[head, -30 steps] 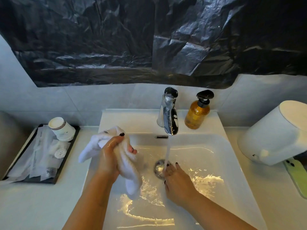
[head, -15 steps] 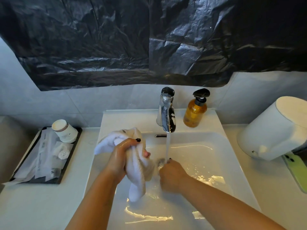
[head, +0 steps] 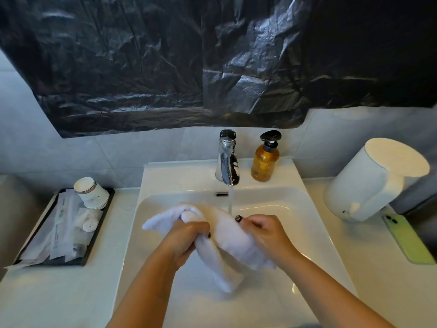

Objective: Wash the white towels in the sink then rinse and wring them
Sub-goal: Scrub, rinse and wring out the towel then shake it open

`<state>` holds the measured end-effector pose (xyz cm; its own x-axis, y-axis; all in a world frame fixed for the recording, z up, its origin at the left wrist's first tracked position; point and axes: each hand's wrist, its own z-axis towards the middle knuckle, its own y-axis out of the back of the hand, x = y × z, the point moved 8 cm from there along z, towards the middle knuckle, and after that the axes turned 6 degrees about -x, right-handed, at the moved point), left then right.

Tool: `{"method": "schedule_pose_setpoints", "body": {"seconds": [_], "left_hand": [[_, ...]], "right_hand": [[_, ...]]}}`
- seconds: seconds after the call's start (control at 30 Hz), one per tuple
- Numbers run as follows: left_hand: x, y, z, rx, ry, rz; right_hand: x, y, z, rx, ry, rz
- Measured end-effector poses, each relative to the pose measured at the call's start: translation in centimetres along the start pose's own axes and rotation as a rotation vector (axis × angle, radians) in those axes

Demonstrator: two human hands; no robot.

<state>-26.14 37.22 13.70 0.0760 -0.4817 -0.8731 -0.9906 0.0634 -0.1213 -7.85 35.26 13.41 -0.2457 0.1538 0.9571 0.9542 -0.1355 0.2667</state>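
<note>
Two hands grip one white towel (head: 227,235) above the middle of the sink (head: 314,223): the left hand (head: 186,240) is curled round its left part, the right hand (head: 267,233) round its right. At 12 o'clock the faucet (head: 227,159) runs a thin stream of water (head: 230,201) down just behind the cloth. An amber soap bottle (head: 264,159) stands at 1 o'clock beside the faucet. At 9 o'clock a black tray (head: 99,230) carries paper cups (head: 91,192) and wrapped packets (head: 59,230). At 3 o'clock sit a white dispenser (head: 373,181) and a green phone (head: 409,240). Black plastic sheeting (head: 212,60) covers the wall above.
</note>
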Motion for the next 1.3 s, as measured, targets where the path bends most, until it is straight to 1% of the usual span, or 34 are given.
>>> {"method": "schedule_pose_setpoints", "body": {"seconds": [0.07,0.13,0.17,0.23,0.27,0.33,0.4,0.43,0.5,0.57,0.63,0.67,0.73,0.77,0.8,0.83,0.9,0.97,1.0,1.03,1.07,1.13,1.2,1.23,1.3], "left_hand": [[1.0,-0.2,-0.6,0.037,0.012,-0.052],[1.1,-1.1,-1.2,0.099,-0.022,-0.052],[0.8,-1.6,-1.5,0.124,-0.065,-0.032],[0.1,-2.2,-1.9,0.147,-0.134,0.021],[-0.2,-2.4,-1.9,0.166,-0.146,0.047],[0.0,-2.4,-1.6,0.187,-0.134,0.099],[1.0,-1.6,-0.8,0.120,-0.072,0.200],[1.8,-0.9,-0.4,0.068,-0.029,0.263],[3.5,0.5,0.1,-0.042,0.082,0.415],[4.4,2.2,0.3,-0.164,0.161,0.590],[4.8,3.9,0.6,-0.256,0.150,0.832],[4.8,4.6,0.5,-0.294,0.128,0.931],[5.4,5.4,0.7,-0.328,0.118,1.030],[5.7,5.5,0.8,-0.338,0.117,1.066],[5.7,5.4,0.8,-0.350,0.104,1.133],[5.6,4.9,0.8,-0.365,0.064,1.244],[4.6,3.1,0.7,-0.399,-0.119,1.456],[3.9,1.0,0.5,-0.407,-0.347,1.534],[3.4,0.2,0.5,-0.415,-0.483,1.511],[3.2,-0.6,0.8,-0.395,-0.599,1.463],[3.0,-1.4,1.2,-0.336,-0.685,1.435],[2.9,-3.1,1.9,-0.162,-0.817,1.410],[3.0,-4.8,2.0,0.008,-0.922,1.401],[2.7,-5.4,1.8,0.045,-0.960,1.398],[1.3,-5.9,1.1,0.053,-1.033,1.367]], "right_hand": [[-0.6,0.2,-0.4,0.019,-0.061,0.040],[-1.6,-0.3,-0.8,0.066,-0.131,-0.017],[-1.9,-1.0,-1.2,0.115,-0.122,-0.082],[-2.0,-1.8,-1.7,0.167,-0.018,-0.199],[-2.0,-1.5,-1.6,0.129,0.031,-0.216],[-1.7,0.4,-1.3,-0.033,0.077,-0.175],[-1.5,2.0,-1.0,-0.163,0.075,-0.055],[-1.5,2.4,-0.9,-0.203,0.054,0.006],[-1.8,2.6,-0.7,-0.240,0.007,-0.005],[-2.5,2.4,-0.7,-0.233,-0.031,-0.157],[-3.6,2.0,-0.9,-0.178,-0.073,-0.342],[-4.5,1.6,-1.1,-0.116,-0.108,-0.463],[-6.3,0.5,-1.6,0.042,-0.147,-0.721],[-7.0,0.1,-1.7,0.095,-0.145,-0.812],[-7.3,-0.1,-1.6,0.112,-0.123,-0.878],[-7.4,-0.2,-1.6,0.115,-0.096,-0.936],[-7.4,-0.4,-1.3,0.121,-0.010,-1.070],[-7.0,-0.6,-1.2,0.105,0.048,-1.113],[-6.6,-0.5,-1.2,0.068,0.066,-1.073],[-6.2,-0.2,-1.2,0.031,0.036,-0.962],[-5.9,0.3,-1.3,-0.006,-0.002,-0.795],[-5.3,1.1,-1.6,-0.048,-0.075,-0.465],[-4.0,1.6,-1.9,-0.077,-0.054,-0.323],[-3.4,1.7,-2.1,-0.084,-0.042,-0.284],[-2.8,1.6,-2.4,-0.065,-0.066,-0.188]]}}
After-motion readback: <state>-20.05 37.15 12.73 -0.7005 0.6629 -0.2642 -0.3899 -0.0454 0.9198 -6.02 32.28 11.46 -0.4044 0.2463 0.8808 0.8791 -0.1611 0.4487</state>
